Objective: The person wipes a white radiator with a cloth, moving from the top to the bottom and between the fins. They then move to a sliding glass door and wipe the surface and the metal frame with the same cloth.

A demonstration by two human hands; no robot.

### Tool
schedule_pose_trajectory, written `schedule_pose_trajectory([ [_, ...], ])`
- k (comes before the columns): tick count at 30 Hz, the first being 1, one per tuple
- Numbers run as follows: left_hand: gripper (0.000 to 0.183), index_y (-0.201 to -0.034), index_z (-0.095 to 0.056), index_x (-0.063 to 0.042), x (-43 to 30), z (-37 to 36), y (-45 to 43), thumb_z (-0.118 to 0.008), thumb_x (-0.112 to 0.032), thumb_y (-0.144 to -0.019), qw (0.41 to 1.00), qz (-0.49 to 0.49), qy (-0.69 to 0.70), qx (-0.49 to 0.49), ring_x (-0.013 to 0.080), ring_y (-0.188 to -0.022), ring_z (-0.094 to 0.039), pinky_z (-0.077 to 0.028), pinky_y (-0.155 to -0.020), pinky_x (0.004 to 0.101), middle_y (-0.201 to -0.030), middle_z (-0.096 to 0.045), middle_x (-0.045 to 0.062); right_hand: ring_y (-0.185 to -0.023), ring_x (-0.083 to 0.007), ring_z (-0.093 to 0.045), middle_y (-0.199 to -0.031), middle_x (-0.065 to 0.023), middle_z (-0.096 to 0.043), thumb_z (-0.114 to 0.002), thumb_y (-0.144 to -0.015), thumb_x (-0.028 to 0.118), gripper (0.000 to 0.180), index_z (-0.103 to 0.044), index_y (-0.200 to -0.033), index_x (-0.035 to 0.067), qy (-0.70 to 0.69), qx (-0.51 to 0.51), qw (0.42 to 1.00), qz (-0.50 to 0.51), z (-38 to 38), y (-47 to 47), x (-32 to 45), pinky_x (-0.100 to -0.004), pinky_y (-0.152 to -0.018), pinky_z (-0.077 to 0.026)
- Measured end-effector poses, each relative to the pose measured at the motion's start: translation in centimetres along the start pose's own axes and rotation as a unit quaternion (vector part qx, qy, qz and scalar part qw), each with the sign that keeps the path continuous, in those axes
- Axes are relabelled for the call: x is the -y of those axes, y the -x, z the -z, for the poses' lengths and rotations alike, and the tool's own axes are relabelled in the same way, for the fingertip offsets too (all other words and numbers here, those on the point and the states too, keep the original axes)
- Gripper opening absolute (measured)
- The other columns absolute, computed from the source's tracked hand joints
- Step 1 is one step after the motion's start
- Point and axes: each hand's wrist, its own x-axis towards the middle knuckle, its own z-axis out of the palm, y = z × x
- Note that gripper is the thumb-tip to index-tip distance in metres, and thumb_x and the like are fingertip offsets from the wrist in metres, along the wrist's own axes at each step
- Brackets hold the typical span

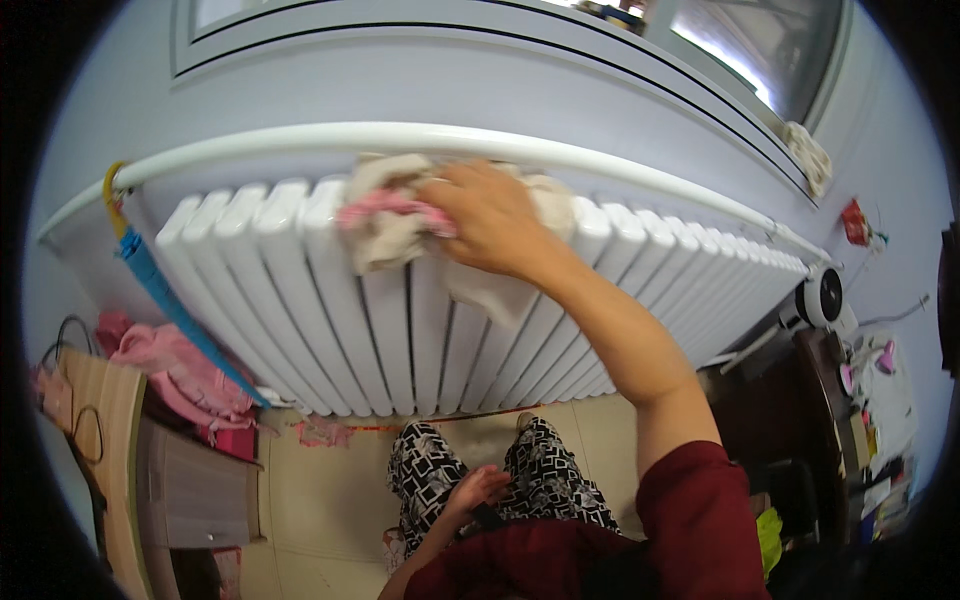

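My right hand (480, 217) grips a crumpled cream cloth with a pink part (394, 244), pressed against the top of a white column radiator (330, 300). Part of the cloth hangs over the radiator's front below my fingers. Just behind the hand runs a thick white pipe (420, 139) along the wall. Down at my lap, my left hand (478, 487) rests near my patterned trousers, its fingers slightly apart and holding nothing that I can see.
A blue umbrella (180, 311) with a yellow handle hangs from the pipe at left, beside a pink bag (184, 367) and a wooden desk (105, 405). At right are a round black-and-white device (823, 294) and a cluttered dark table (825, 405). Another cloth (808, 159) lies on the windowsill.
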Motion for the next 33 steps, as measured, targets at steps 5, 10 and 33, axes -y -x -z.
schedule_pose_trajectory([
  [5, 0.035, -0.124, -0.043, -0.004, 0.6, 0.6, -1.4, -0.041, -0.028, -0.100, 0.998, 0.040, -0.040, 0.007, 0.0290, -0.116, -0.053, -0.045, -0.097, 0.0413, -0.126, -0.053, 0.019, -0.098, -0.0333, -0.055, -0.107, -0.0137, -0.059, -0.066, -0.062, 0.001, 0.043, -0.065, -0.104, 0.013, 0.141, -0.165, 0.975, -0.045, 6.7, 14.8, -8.5, -0.0404, -0.084, -0.046],
  [10, 0.037, -0.125, -0.041, -0.002, 0.8, 0.4, -1.4, -0.039, -0.029, -0.100, 0.996, 0.062, -0.065, -0.016, 0.0309, -0.118, -0.052, -0.045, -0.097, 0.0411, -0.127, -0.052, 0.021, -0.091, -0.0327, -0.055, -0.104, -0.0133, -0.059, -0.065, -0.058, 0.000, 0.038, -0.068, -0.095, 0.013, 0.215, -0.300, 0.913, -0.174, 6.7, 22.0, -12.4, -0.0387, -0.076, -0.046],
  [33, 0.027, -0.114, -0.052, -0.006, 0.5, 0.1, -1.2, -0.051, -0.027, -0.096, 0.994, 0.051, -0.071, -0.068, 0.0267, -0.106, -0.059, -0.048, -0.091, 0.0407, -0.112, -0.062, 0.015, -0.088, -0.0307, -0.053, -0.095, -0.0136, -0.056, -0.063, -0.063, 0.006, 0.035, -0.069, -0.097, 0.013, 0.122, -0.382, 0.903, -0.157, -1.4, 20.2, -8.8, -0.0421, -0.074, -0.043],
])
